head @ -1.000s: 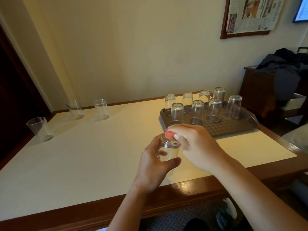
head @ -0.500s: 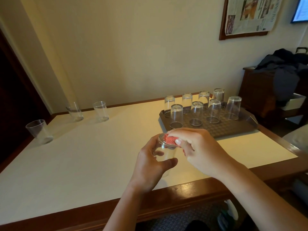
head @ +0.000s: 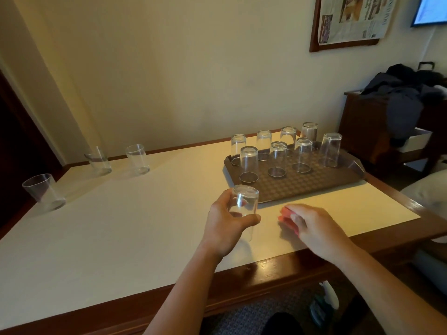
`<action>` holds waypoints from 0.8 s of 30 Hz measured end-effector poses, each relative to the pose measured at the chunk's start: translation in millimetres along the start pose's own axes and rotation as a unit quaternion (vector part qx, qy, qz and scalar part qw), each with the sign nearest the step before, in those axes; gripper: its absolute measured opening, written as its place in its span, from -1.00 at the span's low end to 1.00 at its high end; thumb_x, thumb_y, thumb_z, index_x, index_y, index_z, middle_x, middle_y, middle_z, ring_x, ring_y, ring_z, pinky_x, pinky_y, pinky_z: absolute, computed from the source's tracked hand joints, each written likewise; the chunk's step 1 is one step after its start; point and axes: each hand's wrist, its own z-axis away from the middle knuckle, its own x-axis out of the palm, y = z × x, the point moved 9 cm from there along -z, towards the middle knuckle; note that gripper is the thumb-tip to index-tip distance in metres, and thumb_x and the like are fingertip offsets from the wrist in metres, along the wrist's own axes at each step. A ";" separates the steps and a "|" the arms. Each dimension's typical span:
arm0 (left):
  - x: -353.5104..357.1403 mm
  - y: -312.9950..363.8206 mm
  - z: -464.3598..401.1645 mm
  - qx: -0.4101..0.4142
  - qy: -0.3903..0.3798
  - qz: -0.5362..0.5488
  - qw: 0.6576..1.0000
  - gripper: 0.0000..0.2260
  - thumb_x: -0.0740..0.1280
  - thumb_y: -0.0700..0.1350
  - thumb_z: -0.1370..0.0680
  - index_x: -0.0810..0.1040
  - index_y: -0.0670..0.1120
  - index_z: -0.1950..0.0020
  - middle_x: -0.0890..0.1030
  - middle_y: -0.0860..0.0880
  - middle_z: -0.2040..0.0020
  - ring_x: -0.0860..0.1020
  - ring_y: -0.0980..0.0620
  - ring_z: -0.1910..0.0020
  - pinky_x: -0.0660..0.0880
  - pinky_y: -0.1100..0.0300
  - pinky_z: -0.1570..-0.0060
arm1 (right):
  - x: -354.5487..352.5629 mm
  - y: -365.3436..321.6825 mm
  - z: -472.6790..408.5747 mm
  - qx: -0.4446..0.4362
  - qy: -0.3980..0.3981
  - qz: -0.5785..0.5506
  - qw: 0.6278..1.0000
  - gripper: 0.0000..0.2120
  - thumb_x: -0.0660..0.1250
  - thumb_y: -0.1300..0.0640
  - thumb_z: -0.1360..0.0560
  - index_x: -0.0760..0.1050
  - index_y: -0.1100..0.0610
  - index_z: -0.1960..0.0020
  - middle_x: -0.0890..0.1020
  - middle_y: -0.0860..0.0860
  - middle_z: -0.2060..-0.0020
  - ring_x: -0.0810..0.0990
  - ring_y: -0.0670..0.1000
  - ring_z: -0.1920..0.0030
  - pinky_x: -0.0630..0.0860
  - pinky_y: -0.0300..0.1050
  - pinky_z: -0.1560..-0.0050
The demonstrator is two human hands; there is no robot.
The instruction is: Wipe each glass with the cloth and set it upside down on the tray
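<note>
Clear glass (head: 243, 207) (inverted) gripped by left hand (head: 226, 223).

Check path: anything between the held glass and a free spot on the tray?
Nothing visible blocks it. The clear glass tumbler, inverted in the left hand, sits just off the near left corner of the brown patterned plastic tray. The tray's front strip is bare; eight inverted glasses stand behind it.

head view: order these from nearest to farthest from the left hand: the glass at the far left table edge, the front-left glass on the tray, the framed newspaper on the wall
From the left hand:
1. Front-left tray glass, just beyond and right of it.
2. Far-left edge glass, across the table to the left.
3. Framed newspaper, high on the wall, right.
</note>
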 end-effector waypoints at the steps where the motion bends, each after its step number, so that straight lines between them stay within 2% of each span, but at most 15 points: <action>1: 2.4 -0.5 -3.9 0.001 0.003 0.008 1.000 -0.52 0.64 -0.14 -0.42 0.59 0.15 -0.26 0.66 0.10 -0.16 0.67 -0.03 -0.03 0.63 0.11 -0.07 | 7.8 11.4 4.0 0.003 -0.024 0.028 0.999 -0.73 0.23 0.11 -0.63 0.51 -0.01 -0.31 0.60 -0.09 -0.14 0.57 -0.06 -0.16 0.41 -0.35 -0.06; 3: 7.4 2.1 -12.3 0.005 0.008 0.037 0.999 -0.56 0.61 -0.20 -0.45 0.58 0.13 -0.23 0.67 0.08 -0.15 0.68 0.11 -0.01 0.59 0.27 0.03 | 19.0 22.4 9.8 0.004 -0.069 0.086 0.994 -0.64 0.21 -0.02 -0.64 0.40 -0.04 -0.42 0.48 -0.08 -0.35 0.46 -0.04 -0.34 0.37 -0.26 -0.25; 5: 12.0 4.9 -23.7 0.008 0.016 0.058 0.998 -0.56 0.58 -0.21 -0.47 0.57 0.06 -0.27 0.66 0.07 -0.16 0.63 0.29 -0.03 0.54 0.36 0.07 | 28.7 26.0 11.5 0.010 -0.108 0.142 0.984 -0.47 0.13 -0.23 -0.62 0.21 -0.08 -0.54 0.25 -0.11 -0.52 0.26 -0.07 -0.48 0.29 -0.16 -0.38; 6: 13.9 6.0 -30.1 0.007 0.021 0.066 0.998 -0.56 0.58 -0.21 -0.48 0.57 0.04 -0.30 0.66 0.06 -0.17 0.62 0.31 -0.04 0.53 0.39 0.08 | 33.3 27.5 11.5 0.012 -0.124 0.159 0.979 -0.38 0.07 -0.33 -0.59 0.13 -0.09 -0.57 0.15 -0.13 -0.56 0.17 -0.07 -0.52 0.28 -0.10 -0.43; 8: 18.2 8.0 -45.5 0.006 0.033 0.085 0.996 -0.58 0.56 -0.23 -0.50 0.56 0.01 -0.30 0.65 0.00 -0.18 0.64 0.23 -0.06 0.55 0.41 0.13 | 37.5 30.4 11.0 0.011 -0.138 0.180 0.974 -0.27 -0.04 -0.45 -0.53 0.03 -0.10 -0.58 0.06 -0.12 -0.58 0.09 -0.06 -0.55 0.29 -0.02 -0.45; 11: 25.2 10.4 -72.1 0.004 0.043 0.095 0.995 -0.59 0.56 -0.24 -0.50 0.54 -0.04 -0.30 0.65 -0.09 -0.19 0.65 0.02 -0.13 0.60 0.33 0.16 | 37.8 30.3 10.0 -0.006 -0.141 0.198 0.970 -0.24 -0.07 -0.48 -0.51 0.02 -0.08 -0.57 0.08 -0.08 -0.57 0.12 -0.03 -0.54 0.35 -0.01 -0.40; 15: 33.2 9.5 -107.2 0.002 0.059 0.061 0.996 -0.46 0.61 -0.17 -0.46 0.51 -0.03 -0.38 0.65 -0.04 -0.20 0.64 -0.04 -0.18 0.67 -0.01 -0.11 | 37.9 29.8 8.9 -0.020 -0.134 0.203 0.970 -0.23 -0.07 -0.49 -0.50 0.03 -0.07 -0.56 0.10 -0.07 -0.58 0.13 -0.01 -0.55 0.35 -0.01 -0.38; 21: 49.3 3.1 -138.4 0.019 0.056 -0.041 0.997 -0.39 0.65 -0.07 -0.42 0.50 -0.04 -0.40 0.63 0.00 -0.18 0.61 -0.04 -0.17 0.63 0.08 -0.07 | 39.4 34.6 8.3 -0.025 -0.124 0.190 0.974 -0.20 -0.09 -0.51 -0.49 0.02 -0.07 -0.58 0.10 -0.09 -0.59 0.08 -0.03 -0.57 0.31 -0.03 -0.43; 24: 54.6 -6.5 -143.2 0.022 0.045 -0.076 0.996 -0.35 0.66 -0.06 -0.41 0.48 -0.05 -0.43 0.63 0.00 -0.22 0.62 -0.03 -0.18 0.63 0.15 -0.02 | 38.6 34.0 7.6 -0.032 -0.112 0.187 0.976 -0.21 -0.08 -0.50 -0.49 0.05 -0.07 -0.57 0.14 -0.10 -0.57 0.15 -0.04 -0.54 0.36 -0.06 -0.38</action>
